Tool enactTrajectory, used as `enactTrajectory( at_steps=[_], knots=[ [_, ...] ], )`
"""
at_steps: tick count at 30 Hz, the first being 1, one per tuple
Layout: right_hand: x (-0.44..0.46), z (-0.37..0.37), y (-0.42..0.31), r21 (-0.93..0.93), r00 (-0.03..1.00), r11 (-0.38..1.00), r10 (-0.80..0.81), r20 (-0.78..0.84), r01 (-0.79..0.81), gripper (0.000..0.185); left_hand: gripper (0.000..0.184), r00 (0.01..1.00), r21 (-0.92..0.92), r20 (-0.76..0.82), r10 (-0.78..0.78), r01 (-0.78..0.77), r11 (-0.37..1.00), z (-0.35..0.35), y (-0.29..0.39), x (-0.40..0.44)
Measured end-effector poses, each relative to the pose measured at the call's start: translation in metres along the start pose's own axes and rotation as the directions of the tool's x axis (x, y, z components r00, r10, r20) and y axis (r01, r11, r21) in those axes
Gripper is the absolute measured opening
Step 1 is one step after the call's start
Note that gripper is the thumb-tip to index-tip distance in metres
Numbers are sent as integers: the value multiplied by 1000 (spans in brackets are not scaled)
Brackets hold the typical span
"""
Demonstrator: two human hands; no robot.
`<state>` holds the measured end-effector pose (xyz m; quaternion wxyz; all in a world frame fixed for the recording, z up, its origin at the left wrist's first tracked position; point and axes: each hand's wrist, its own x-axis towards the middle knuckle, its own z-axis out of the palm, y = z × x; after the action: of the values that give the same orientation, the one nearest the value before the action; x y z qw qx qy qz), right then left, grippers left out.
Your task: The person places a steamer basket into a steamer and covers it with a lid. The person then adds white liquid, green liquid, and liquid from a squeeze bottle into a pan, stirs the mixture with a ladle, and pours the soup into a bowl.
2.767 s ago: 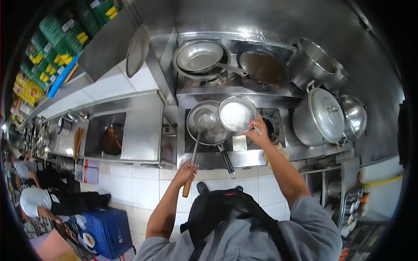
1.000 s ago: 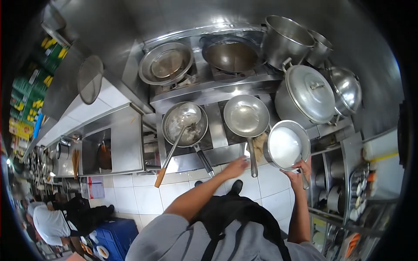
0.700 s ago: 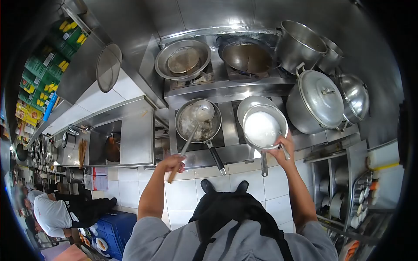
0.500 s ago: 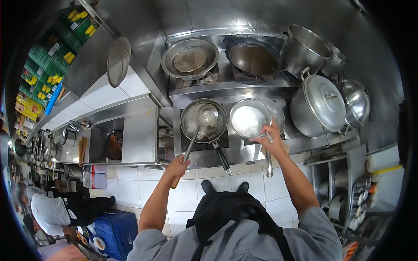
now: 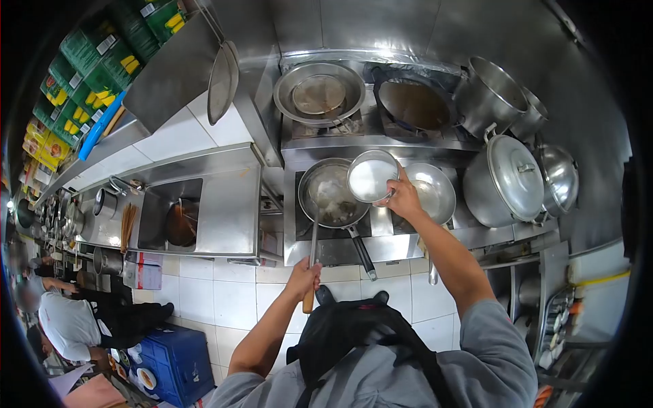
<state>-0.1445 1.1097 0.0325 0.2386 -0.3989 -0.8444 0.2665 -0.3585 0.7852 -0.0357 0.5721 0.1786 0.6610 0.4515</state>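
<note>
My left hand (image 5: 303,277) is wrapped round the wooden-ended handle of a ladle (image 5: 314,238). The ladle's head is down in a frying pan (image 5: 335,197) on the front left burner, among whitish pieces and cloudy liquid. In my right hand (image 5: 403,198) is a round metal bowl (image 5: 373,178) of white contents, gripped by its right side. It hangs over the pan's right edge, and whether anything pours from it I cannot tell. To the right of the bowl, a shallow metal pan (image 5: 439,194) sits on the neighbouring burner.
Behind are a wide basin with a strainer (image 5: 320,95) and a dark wok (image 5: 415,105). A large lidded pot (image 5: 503,180) stands right. A sink (image 5: 170,214) is on the left; a person in a white shirt (image 5: 64,323) is beyond a blue crate (image 5: 177,364).
My right hand has lifted the bowl of white contents leftward from above the shallow pan to the frying pan's edge. The ladle has lowered into the frying pan and its handle stands more upright.
</note>
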Motion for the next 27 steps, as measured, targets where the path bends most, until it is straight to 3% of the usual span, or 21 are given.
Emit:
enactTrajectory(
  at_steps=[2,6,7,8,10,12,14,16,17,19,20,22,23,24,26,27],
  knots=[
    [7,4,-5,-35,1000,999,10,18,-9,50,12,979,-387,159,-129,182,904,3,18,-9],
    [17,9,-11,-123,998,992,-15,54,22,47,18,938,-596,308,-160,321,736,-13,46,-11],
    [18,10,-13,-126,998,992,-16,56,23,47,17,952,-504,260,-159,274,819,-13,53,-15],
    [19,10,-14,-137,997,990,-13,76,23,46,17,952,-506,262,-158,275,818,-14,54,-15],
    [21,11,-15,-149,995,989,-9,97,23,45,18,988,-121,115,-99,112,986,-13,56,-17],
    [23,13,-15,-167,995,984,-46,94,61,44,21,992,-18,94,-84,86,996,-16,67,-26],
    [25,12,-17,-169,993,985,-20,115,39,44,24,995,85,73,-66,60,995,-17,78,-31],
    [25,12,-19,-169,990,985,4,138,20,43,29,996,332,12,93,-92,939,-18,82,-33],
    [24,12,-21,-186,993,982,-6,121,29,44,29,996,330,9,94,-91,940,-18,71,-25],
    [24,13,-24,-202,994,978,-24,106,45,44,32,923,525,-81,376,-281,804,-13,33,7],
    [24,12,-23,-198,994,979,-25,107,46,45,32,921,524,-83,380,-284,803,-10,25,16],
    [25,9,-23,-198,994,979,-23,106,44,46,27,992,162,16,127,-128,978,4,24,21],
    [25,9,-24,-183,995,983,-11,104,30,47,20,993,-8,95,71,-71,997,9,22,23],
    [25,9,-24,-168,995,986,1,102,16,48,20,993,-9,96,71,-70,997,13,21,24],
    [24,8,-25,-162,996,987,-9,84,22,47,13,977,-355,206,-57,129,926,17,18,26],
    [23,7,-24,-155,998,987,-18,66,28,46,13,977,-354,207,-57,130,926,15,20,22]
  ],
)
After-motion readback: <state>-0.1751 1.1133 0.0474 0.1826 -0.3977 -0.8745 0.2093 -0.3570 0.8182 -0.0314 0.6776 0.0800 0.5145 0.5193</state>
